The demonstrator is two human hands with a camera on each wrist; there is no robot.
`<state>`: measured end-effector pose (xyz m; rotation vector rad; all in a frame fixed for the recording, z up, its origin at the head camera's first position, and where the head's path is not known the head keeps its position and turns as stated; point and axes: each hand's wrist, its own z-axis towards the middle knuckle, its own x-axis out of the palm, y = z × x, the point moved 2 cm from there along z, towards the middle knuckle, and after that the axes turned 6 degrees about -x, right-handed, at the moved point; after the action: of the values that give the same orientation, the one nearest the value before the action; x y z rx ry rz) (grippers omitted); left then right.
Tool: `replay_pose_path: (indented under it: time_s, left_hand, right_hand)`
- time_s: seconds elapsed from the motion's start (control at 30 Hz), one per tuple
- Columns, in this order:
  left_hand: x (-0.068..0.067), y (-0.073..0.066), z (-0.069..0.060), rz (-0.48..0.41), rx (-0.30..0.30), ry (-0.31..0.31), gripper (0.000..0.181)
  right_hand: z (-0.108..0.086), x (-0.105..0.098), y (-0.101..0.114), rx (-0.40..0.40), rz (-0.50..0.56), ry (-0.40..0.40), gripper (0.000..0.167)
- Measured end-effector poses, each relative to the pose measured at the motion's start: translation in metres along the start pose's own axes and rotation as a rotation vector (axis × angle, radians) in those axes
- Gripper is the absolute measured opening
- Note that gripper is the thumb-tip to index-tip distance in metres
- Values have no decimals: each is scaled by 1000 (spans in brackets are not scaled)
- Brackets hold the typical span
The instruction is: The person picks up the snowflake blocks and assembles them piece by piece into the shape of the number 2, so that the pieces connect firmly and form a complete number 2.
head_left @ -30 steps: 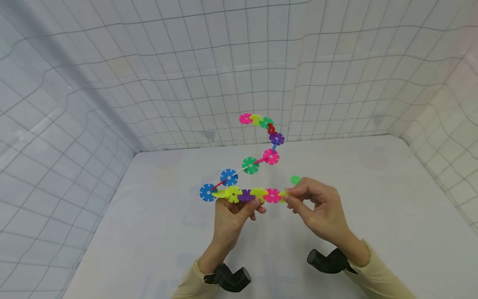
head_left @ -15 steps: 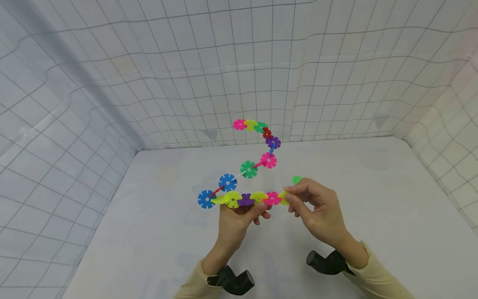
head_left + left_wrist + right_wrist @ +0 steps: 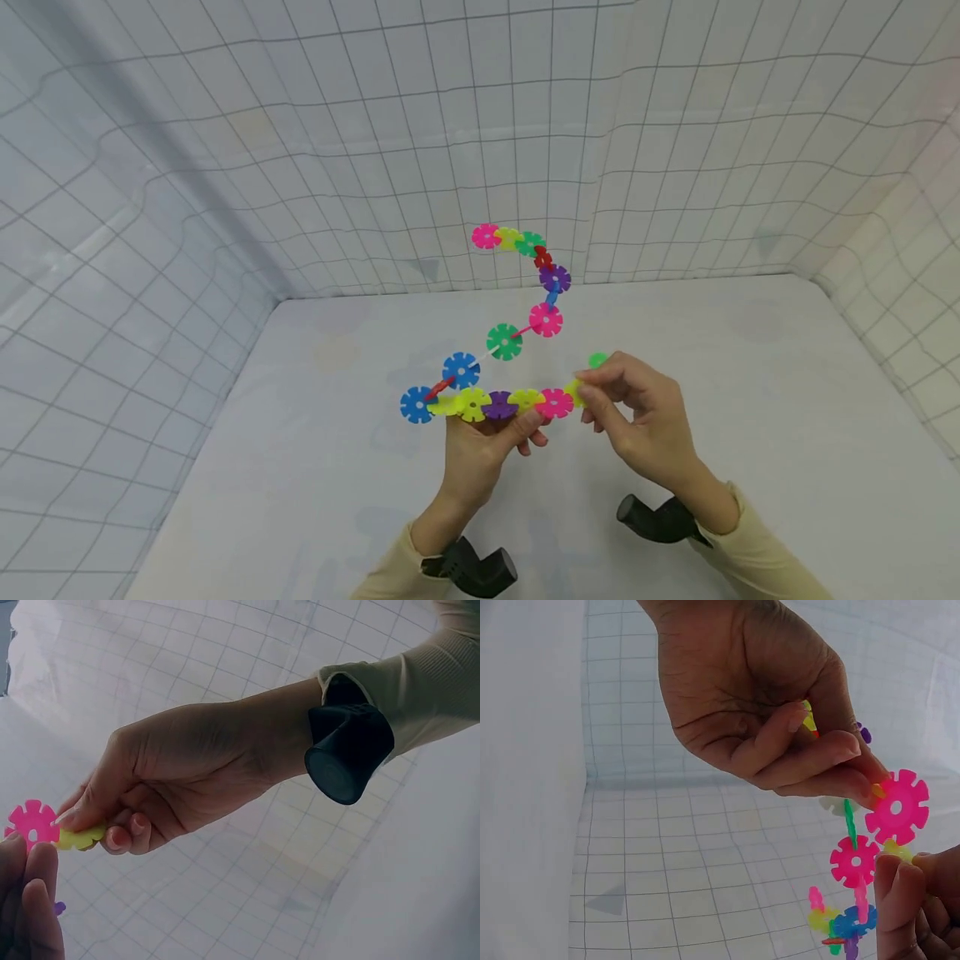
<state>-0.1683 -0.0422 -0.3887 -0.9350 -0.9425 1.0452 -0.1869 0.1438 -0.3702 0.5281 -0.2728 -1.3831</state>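
A long chain of notched plastic snowflake discs (image 3: 500,405) in yellow, purple, pink, blue, green and red spans both hands in the head view. My left hand (image 3: 476,462) grips its near stretch, thumb on a yellow disc beside the pink disc (image 3: 557,403). With thumb and forefinger, my right hand (image 3: 648,417) pinches a yellow disc (image 3: 577,392) at the pink disc's right edge. Whether those two are firmly slotted together I cannot tell. The right wrist view shows the pink disc (image 3: 898,808) between both hands' fingertips. The chain's far end curves up and away.
A green disc (image 3: 597,360) shows just beyond the right hand, partly hidden by it. White table surface (image 3: 322,467) lies underneath. Grid-patterned white sheeting (image 3: 480,125) rises at the back and sides. Each wrist carries a black camera mount (image 3: 480,571).
My left hand has shifted slightly right and down with the chain, nearer the right hand. The chain's far end dipped and rose again. My right hand has hardly moved.
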Motion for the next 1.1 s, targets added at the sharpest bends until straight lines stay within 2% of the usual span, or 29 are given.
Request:
replay_pose_path:
  time_s: [0.2,0.47,0.6,0.73,0.9,1.1]
  left_hand:
    - [-2,1,1,-32,3,-14,30]
    - [-6,-1,3,-33,-25,-19,26]
    - [-7,-3,4,-31,-13,-4,22]
    - [-8,-5,4,-18,-7,4,23]
    - [-9,-6,4,-8,-13,-9,24]
    - [-10,-6,4,14,-23,11,27]
  right_hand:
    - [-1,-4,2,63,68,-20,12]
    - [-2,-3,3,128,122,7,32]
    - [0,-3,6,160,157,46,38]
    - [2,-4,9,219,132,89,39]
    - [3,-6,11,292,108,102,29]
    - [3,-8,12,303,60,120,25]
